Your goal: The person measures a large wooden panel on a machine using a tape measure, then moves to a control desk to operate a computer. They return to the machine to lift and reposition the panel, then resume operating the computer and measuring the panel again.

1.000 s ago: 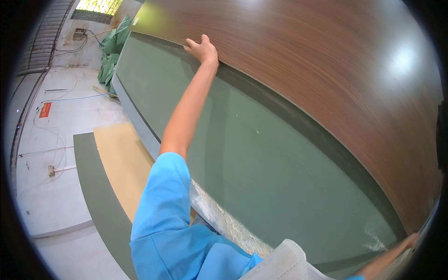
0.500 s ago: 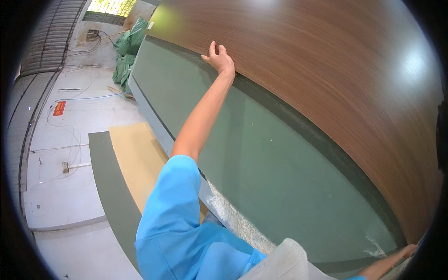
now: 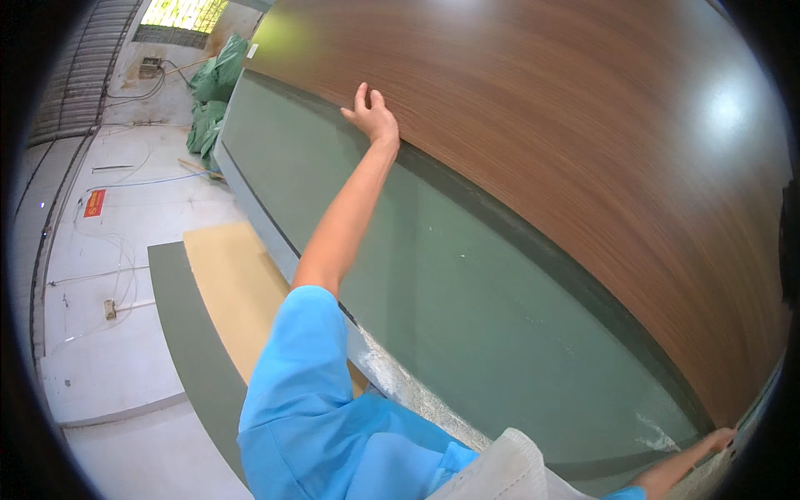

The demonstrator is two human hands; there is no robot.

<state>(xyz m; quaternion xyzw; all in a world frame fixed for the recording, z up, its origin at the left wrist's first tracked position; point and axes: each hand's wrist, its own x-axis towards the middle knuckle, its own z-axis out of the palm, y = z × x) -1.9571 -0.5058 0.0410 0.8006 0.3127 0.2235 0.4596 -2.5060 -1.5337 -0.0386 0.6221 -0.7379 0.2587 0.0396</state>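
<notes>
A large brown wood-grain panel point(image 3: 533, 133), glossy on top, fills the upper right. It lies over a dull green board point(image 3: 467, 300), with a dark strip of shadow along its long edge. My left hand point(image 3: 377, 121) is stretched out to the panel's long edge, the hand against or just beside it and the fingers spread. At the far lower right, my right hand point(image 3: 722, 439) is at the panel's near corner; its fingers are mostly hidden, so their grip is unclear.
Under the green board runs a grey ledge point(image 3: 265, 221), its near stretch chipped and whitish. Left of it stand a yellow-tan board point(image 3: 229, 283) and a narrow grey-green board point(image 3: 179, 308). Green sacks point(image 3: 215, 79) stand at the far end. A white wall point(image 3: 92, 333) carries cables.
The whole view has shifted slightly, so the boards and both hands sit a little further left in the picture. Both hands keep nearly the same places along the brown panel.
</notes>
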